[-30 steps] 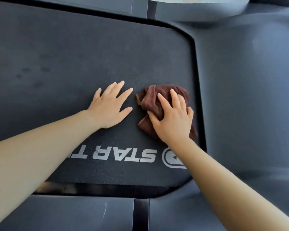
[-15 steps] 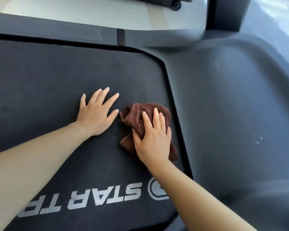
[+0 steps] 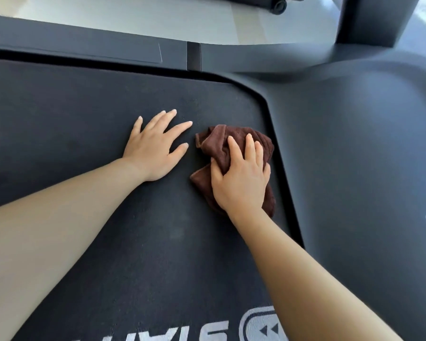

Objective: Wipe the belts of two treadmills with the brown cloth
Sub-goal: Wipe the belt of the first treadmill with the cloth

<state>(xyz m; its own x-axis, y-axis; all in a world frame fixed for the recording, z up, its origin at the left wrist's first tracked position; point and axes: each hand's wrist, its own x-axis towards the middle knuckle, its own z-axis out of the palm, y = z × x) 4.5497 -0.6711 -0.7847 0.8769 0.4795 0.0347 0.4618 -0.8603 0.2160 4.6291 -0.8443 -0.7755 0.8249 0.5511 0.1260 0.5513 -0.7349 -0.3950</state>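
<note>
The dark treadmill belt (image 3: pixel 84 114) fills the left and middle of the view, with white lettering at its near edge. A crumpled brown cloth (image 3: pixel 215 143) lies on the belt close to its right edge. My right hand (image 3: pixel 241 178) presses down on the cloth, fingers curled over its folds. To the left of the cloth, my left hand (image 3: pixel 155 146) lies flat on the belt with fingers spread, a small gap away from the cloth.
The grey motor cover (image 3: pixel 354 148) rises to the right of the belt. A grey side rail (image 3: pixel 96 48) runs along the far edge. Beyond it is pale floor (image 3: pixel 182 18), a dark upright post (image 3: pixel 364 18) and a small wheel (image 3: pixel 279 6).
Both hands and the cloth have slid along the belt away from the white lettering, which now sits at the bottom edge. The far rail and floor have come into view.
</note>
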